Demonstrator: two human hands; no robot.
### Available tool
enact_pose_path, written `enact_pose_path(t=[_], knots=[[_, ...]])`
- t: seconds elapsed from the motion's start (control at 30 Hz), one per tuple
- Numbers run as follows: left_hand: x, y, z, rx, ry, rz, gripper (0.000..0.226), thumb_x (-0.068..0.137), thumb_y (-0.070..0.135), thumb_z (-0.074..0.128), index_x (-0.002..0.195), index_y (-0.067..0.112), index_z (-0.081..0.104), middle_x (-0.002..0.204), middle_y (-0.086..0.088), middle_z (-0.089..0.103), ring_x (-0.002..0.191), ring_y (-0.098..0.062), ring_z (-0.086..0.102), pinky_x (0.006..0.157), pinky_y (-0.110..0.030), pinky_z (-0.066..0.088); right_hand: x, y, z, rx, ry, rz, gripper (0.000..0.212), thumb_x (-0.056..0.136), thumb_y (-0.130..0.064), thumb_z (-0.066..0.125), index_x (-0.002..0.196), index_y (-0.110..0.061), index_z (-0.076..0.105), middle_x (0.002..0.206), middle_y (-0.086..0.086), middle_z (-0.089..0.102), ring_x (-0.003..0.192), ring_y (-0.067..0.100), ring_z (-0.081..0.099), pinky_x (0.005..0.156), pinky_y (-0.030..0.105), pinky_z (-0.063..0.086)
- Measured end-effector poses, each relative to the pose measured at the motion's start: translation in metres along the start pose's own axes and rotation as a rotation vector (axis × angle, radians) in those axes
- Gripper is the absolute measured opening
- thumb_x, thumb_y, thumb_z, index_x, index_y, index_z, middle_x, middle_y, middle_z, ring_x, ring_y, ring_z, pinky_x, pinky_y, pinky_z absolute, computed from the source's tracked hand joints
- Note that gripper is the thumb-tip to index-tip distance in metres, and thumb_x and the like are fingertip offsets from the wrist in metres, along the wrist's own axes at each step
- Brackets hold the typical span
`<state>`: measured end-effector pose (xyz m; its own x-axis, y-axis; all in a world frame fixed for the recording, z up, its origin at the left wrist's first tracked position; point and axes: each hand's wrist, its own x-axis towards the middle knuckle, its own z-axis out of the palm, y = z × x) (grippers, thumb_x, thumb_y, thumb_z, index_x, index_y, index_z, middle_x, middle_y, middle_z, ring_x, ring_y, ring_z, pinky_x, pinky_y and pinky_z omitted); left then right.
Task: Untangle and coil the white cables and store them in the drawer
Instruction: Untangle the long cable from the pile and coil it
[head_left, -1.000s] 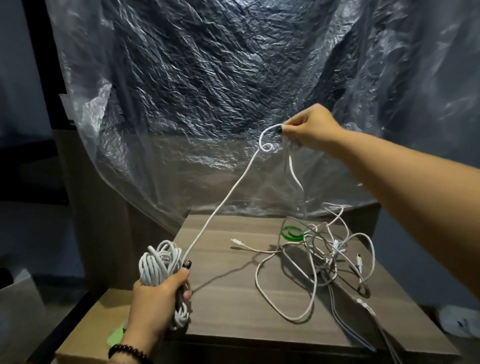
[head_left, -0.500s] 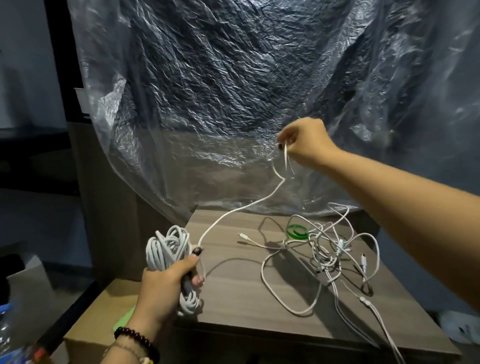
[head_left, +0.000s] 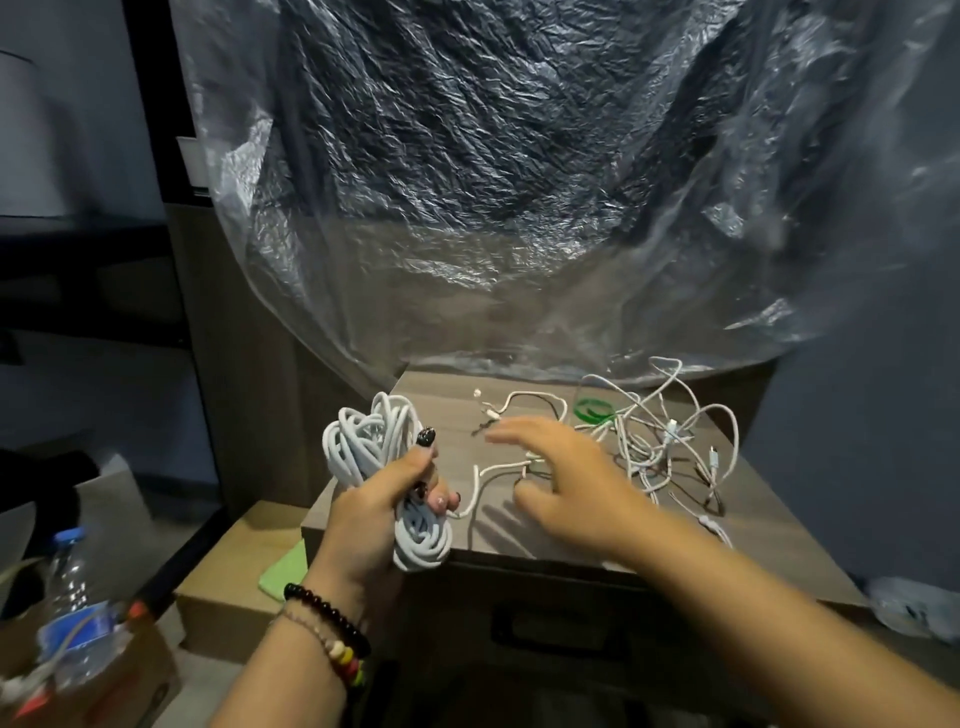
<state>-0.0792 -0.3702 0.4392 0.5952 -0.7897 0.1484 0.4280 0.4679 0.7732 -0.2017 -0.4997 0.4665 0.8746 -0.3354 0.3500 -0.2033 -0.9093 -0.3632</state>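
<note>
While the left hand (head_left: 382, 512) grips 1 coiled white cable bundle (head_left: 379, 457) at the cabinet's (head_left: 753, 525) near-left corner, the right hand (head_left: 566, 480) hovers with fingers spread, blocking part of 1 tangled cable pile (head_left: 660, 431); 1 green band (head_left: 592, 410) sits behind.

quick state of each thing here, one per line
coiled white cable: bundled, gripped in left hand
right hand: open, blurred, above the cabinet top, holds nothing
tangled white cables: loose heap on cabinet top
drawer: closed
water bottle: capped, upright
</note>
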Motion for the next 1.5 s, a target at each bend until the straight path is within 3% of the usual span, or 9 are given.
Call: enact_pose_path(t=[0.13, 0.33, 0.53, 0.67, 0.93, 1.07, 1.17, 1.33, 1.5], knots=[[-0.024, -0.003, 0.013, -0.122, -0.064, -0.033, 0.022, 0.079, 0.022, 0.056, 0.060, 0.011, 0.057, 0.047, 0.000, 0.044, 0.043, -0.011, 0.050, 0.061, -0.026, 0.048, -0.048, -0.014, 0.019, 0.145, 0.027, -0.034, 0.030, 0.090, -0.019, 0.056, 0.115, -0.036, 0.058, 0.141, -0.021, 0.040, 0.130, -0.008, 0.031, 0.098, -0.001, 0.021], [-0.060, -0.009, 0.017, -0.259, -0.112, -0.034, 0.045, 0.033, 0.025, 0.096, 0.062, 0.011, 0.065, 0.057, -0.003, 0.055, 0.055, -0.015, 0.061, 0.067, -0.031, 0.059, -0.087, -0.011, 0.030, 0.448, 0.117, -0.074, 0.011, 0.089, -0.020, 0.060, 0.091, -0.031, 0.061, 0.117, -0.017, 0.061, 0.118, 0.001, 0.053, 0.100, 0.021, 0.041], [-0.067, 0.004, -0.001, -0.467, -0.101, 0.064, 0.024, 0.064, 0.018, 0.080, 0.068, 0.012, 0.057, 0.052, 0.007, 0.045, 0.047, -0.004, 0.048, 0.058, -0.021, 0.052, -0.096, -0.016, 0.038, 0.664, 0.057, -0.031, 0.013, 0.093, -0.022, 0.059, 0.085, -0.030, 0.065, 0.079, -0.004, 0.066, 0.074, 0.010, 0.062, 0.068, 0.031, 0.051], [-0.064, 0.022, -0.014, -0.349, -0.035, 0.148, 0.016, 0.069, 0.027, 0.068, 0.066, 0.016, 0.058, 0.051, 0.010, 0.042, 0.046, -0.002, 0.046, 0.057, -0.018, 0.050, -0.088, -0.008, 0.036, 0.773, 0.191, 0.039, 0.013, 0.091, -0.009, 0.062, 0.083, -0.010, 0.073, 0.070, -0.014, 0.064, 0.065, -0.002, 0.056, 0.062, 0.010, 0.040], [-0.061, 0.013, -0.021, 0.013, -0.101, -0.166, 0.032, 0.050, 0.020, 0.088, 0.069, 0.009, 0.064, 0.055, 0.000, 0.047, 0.047, -0.009, 0.051, 0.054, -0.025, 0.054, -0.069, 0.008, 0.022, 0.617, 0.269, 0.050, 0.016, 0.081, -0.003, 0.072, 0.082, -0.018, 0.077, 0.067, 0.005, 0.055, 0.059, 0.000, 0.046, 0.059, 0.012, 0.034], [-0.061, 0.002, -0.014, 0.133, 0.001, -0.264, 0.010, 0.072, 0.011, 0.065, 0.073, 0.004, 0.071, 0.084, -0.015, 0.068, 0.083, -0.025, 0.071, 0.078, -0.039, 0.059, -0.066, 0.007, 0.015, 0.455, 0.225, 0.017, 0.013, 0.080, -0.007, 0.074, 0.082, -0.019, 0.078, 0.070, 0.003, 0.056, 0.062, 0.001, 0.050, 0.059, 0.010, 0.035], [-0.063, -0.003, -0.011, 0.145, -0.084, -0.429, 0.044, 0.075, 0.013, 0.063, 0.116, -0.004, 0.062, 0.122, -0.020, 0.063, 0.116, -0.031, 0.060, 0.095, -0.047, 0.047, -0.065, 0.001, 0.015, 0.375, 0.194, -0.021, 0.011, 0.080, -0.007, 0.074, 0.086, -0.015, 0.079, 0.070, -0.004, 0.053, 0.066, -0.003, 0.050, 0.062, 0.008, 0.036], [-0.074, -0.011, 0.003, 0.189, -0.144, -0.495, 0.044, 0.072, 0.014, 0.060, 0.114, 0.001, 0.062, 0.119, -0.020, 0.065, 0.110, -0.033, 0.064, 0.089, -0.053, 0.049, -0.065, -0.005, 0.024, 0.414, 0.227, -0.075, 0.012, 0.078, -0.008, 0.075, 0.085, -0.016, 0.078, 0.070, -0.007, 0.052, 0.066, 0.003, 0.052, 0.062, 0.009, 0.035], [-0.080, -0.009, 0.012, 0.176, -0.180, -0.487, 0.024, 0.060, 0.022, 0.082, 0.080, 0.010, 0.078, 0.095, -0.017, 0.073, 0.079, -0.024, 0.073, 0.065, -0.034, 0.060, -0.070, -0.004, 0.023, 0.482, 0.289, -0.062, 0.010, 0.078, -0.012, 0.074, 0.086, -0.018, 0.078, 0.072, -0.005, 0.055, 0.068, 0.002, 0.054, 0.061, 0.015, 0.039]])
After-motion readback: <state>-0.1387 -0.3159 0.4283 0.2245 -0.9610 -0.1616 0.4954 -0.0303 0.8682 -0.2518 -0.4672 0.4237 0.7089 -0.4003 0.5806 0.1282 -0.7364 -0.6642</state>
